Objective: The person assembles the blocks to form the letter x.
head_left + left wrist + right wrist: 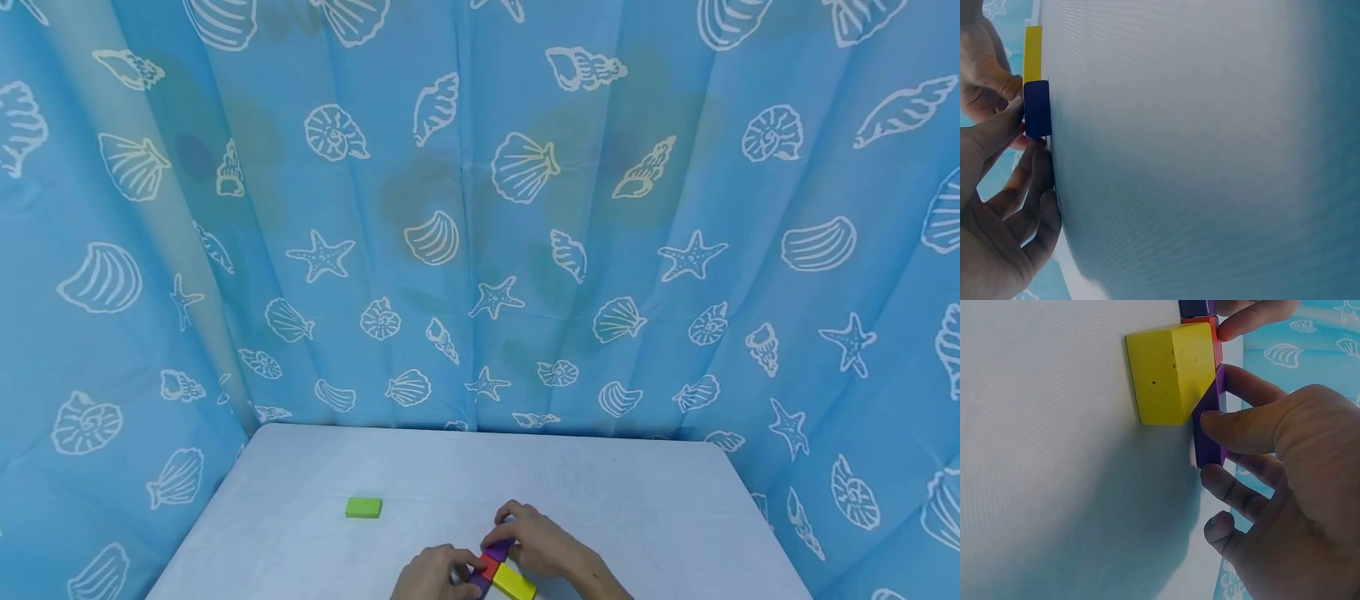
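Observation:
On the white table, a small red block [489, 568] sits between two purple blocks, making a row. My right hand [543, 540] pinches the far purple block [1209, 440] between thumb and fingers. Around the near, darker purple block [1037, 108] the thumb and fingers of my left hand [435, 575] are closed; one fingertip also touches the red block. A yellow block [514, 582] lies against the row, jutting out from the red block toward the near right. Its slanted face shows in the right wrist view.
Farther back to the left, a light green block [363, 507] lies by itself on the white tabletop [645, 508]. A blue curtain [465, 200] with white shell prints hangs behind the table and along both sides.

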`<state>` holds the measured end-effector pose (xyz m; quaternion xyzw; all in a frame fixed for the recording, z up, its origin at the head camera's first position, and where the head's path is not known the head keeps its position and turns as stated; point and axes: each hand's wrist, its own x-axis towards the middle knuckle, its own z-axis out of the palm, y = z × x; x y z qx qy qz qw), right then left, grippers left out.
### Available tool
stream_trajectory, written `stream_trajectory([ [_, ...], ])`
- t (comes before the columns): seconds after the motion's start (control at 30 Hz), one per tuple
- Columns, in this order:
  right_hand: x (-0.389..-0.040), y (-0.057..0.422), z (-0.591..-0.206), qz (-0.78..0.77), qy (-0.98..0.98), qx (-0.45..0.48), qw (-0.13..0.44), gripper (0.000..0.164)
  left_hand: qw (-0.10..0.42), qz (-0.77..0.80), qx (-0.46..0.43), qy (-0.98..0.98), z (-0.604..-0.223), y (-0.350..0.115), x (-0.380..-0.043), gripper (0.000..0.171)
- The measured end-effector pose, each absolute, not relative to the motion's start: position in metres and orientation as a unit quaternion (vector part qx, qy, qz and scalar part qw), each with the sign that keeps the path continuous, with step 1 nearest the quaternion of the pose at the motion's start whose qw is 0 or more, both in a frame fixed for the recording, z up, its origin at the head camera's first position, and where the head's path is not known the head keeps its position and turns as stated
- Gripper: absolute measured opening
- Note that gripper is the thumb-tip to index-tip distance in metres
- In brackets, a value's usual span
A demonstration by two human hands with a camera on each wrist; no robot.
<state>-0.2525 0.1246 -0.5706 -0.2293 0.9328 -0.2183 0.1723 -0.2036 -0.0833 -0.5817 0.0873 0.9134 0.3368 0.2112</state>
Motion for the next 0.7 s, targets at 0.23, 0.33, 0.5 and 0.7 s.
stream_trajectory([
  [0.23,-0.2511,0.1259,-0.571,-0.219,0.933,-0.229,0.172,0.037,0.216,0.339,0.078,0.912,-0.5823,-0.082,-0.2038,0.022],
  [0.33,-0.2503,0.1265,-0.5719,-0.22,0.933,-0.228,0.173,0.037,0.218,0.343,0.075,0.91,-0.5827,-0.0816,-0.2037,0.021],
  [0.5,-0.2508,0.1272,-0.57,-0.222,0.93,-0.231,0.178,0.037,0.212,0.337,0.076,0.914,-0.5812,-0.0808,-0.2032,0.021],
  [0.7,-0.2511,0.128,-0.5679,-0.224,0.928,-0.233,0.184,0.035,0.207,0.329,0.079,0.918,-0.5811,-0.0803,-0.2029,0.021],
])
